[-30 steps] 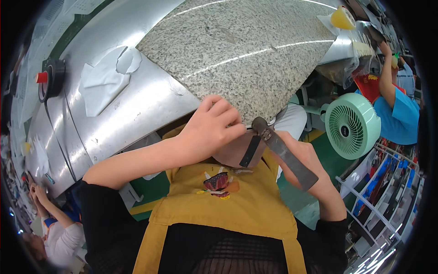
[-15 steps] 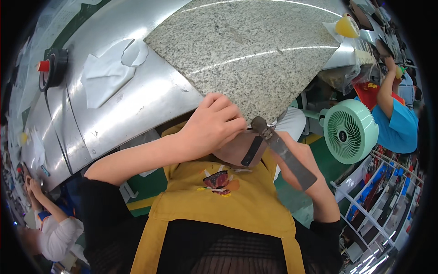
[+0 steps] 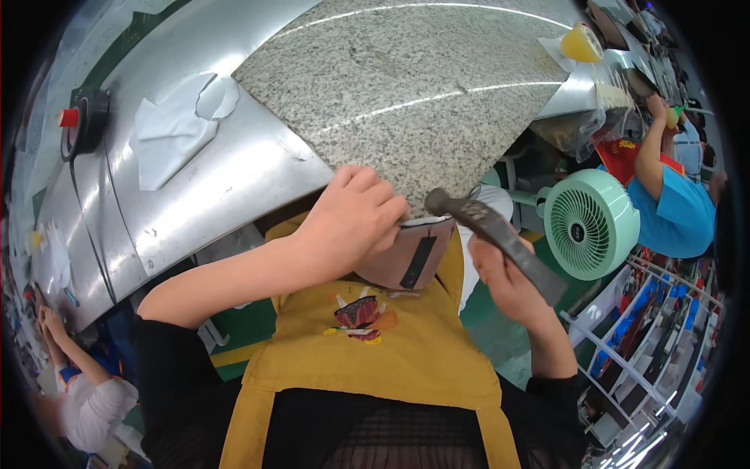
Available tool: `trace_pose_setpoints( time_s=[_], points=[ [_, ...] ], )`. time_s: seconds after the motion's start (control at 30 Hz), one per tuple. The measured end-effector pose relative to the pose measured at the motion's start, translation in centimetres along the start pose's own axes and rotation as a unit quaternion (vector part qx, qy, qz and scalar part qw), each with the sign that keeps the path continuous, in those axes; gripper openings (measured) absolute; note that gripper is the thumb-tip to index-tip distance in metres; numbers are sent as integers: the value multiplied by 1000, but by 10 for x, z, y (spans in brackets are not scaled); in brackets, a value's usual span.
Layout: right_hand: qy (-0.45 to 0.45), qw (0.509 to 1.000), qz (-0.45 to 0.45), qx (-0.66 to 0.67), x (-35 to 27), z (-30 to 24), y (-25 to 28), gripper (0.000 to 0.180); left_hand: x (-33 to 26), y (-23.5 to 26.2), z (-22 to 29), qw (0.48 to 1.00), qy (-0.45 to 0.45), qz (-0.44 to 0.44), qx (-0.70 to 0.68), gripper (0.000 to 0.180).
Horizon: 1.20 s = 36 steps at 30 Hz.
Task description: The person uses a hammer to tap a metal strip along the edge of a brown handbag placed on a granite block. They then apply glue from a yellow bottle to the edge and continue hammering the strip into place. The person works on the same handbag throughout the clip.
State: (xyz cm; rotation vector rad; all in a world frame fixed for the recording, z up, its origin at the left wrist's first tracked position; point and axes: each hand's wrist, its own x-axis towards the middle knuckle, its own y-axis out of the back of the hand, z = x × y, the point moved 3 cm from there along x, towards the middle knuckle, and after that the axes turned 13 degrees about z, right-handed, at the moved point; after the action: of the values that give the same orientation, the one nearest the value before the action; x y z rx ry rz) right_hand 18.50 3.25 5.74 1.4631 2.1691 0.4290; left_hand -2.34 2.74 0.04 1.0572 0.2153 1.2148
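My left hand [image 3: 351, 219] is closed on the upper left edge of a brownish-pink leather-like piece [image 3: 383, 270], at the near corner of the speckled stone slab [image 3: 406, 102]. A black strip [image 3: 419, 262] runs down this piece, and a pale lining shows along its top edge. What my left fingertips pinch is hidden. My right hand [image 3: 504, 277] is wrapped round a dark metal hammer [image 3: 519, 254], just right of the piece. The hammer's rounded end is near the slab's corner, above the piece's upper right edge.
A metal worktop [image 3: 234, 187] with a white sheet [image 3: 172, 129] and a black, red-topped device [image 3: 83, 123] lies left. A green fan [image 3: 591, 224] stands right. A yellow roll [image 3: 580, 44] sits far right. Co-workers are at both sides, with a rack [image 3: 641, 344] at lower right.
The hammer and my right hand have moved right and away from the piece, showing more of its top edge. My left hand keeps its hold; the whole view has shifted slightly.
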Motion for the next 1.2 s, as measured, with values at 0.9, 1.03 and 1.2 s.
trace_pose_setpoints(
  time_s=[0.9, 1.03, 1.2],
  points=[
    [94, 992, -38, -71, -2, -6, -8, 22, -8, -10, 11, 985, -153, 63, 57, 30],
    [84, 994, -11, -63, -2, -16, 0, 27, -9, -10, 10, 984, -144, 81, 70, 27],
    [106, 987, -47, -115, -3, 1, -14, 26, -8, -8, 2, 995, -52, 82, -19, 22]
  ],
)
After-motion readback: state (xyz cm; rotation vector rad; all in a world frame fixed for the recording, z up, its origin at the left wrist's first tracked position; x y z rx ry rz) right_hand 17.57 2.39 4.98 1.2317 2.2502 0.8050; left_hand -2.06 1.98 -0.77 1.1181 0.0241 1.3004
